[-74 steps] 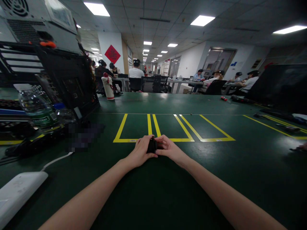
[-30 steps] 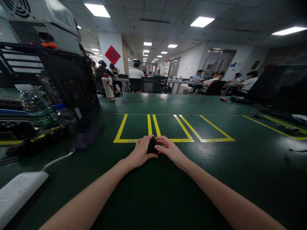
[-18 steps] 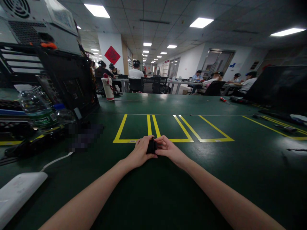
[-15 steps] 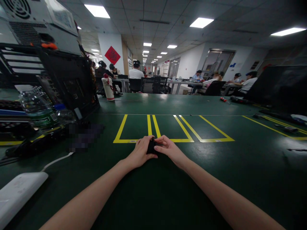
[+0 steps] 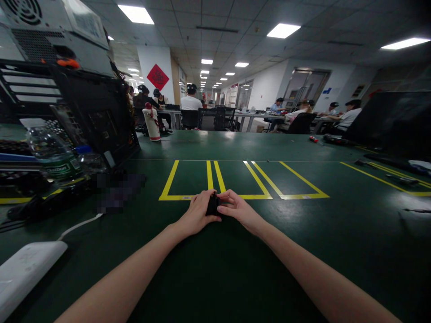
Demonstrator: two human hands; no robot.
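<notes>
A small black object (image 5: 213,206) stands on the dark green tabletop (image 5: 215,269), just in front of the yellow tape; its exact kind is too small and dark to tell. My left hand (image 5: 198,213) is closed around its left side, with the thumb at the near edge and the fingers over the far edge. From the right, my right hand (image 5: 237,208) pinches at the object's side with thumb and fingertips. Part of the object is covered by my fingers.
Yellow tape outlines (image 5: 299,196) mark the table beyond my hands. At left are a computer case (image 5: 97,121), a water bottle (image 5: 54,154) and a white power strip (image 5: 32,264). A white patterned cup (image 5: 152,123) stands farther back. Tools (image 5: 402,180) lie at right; people sit beyond.
</notes>
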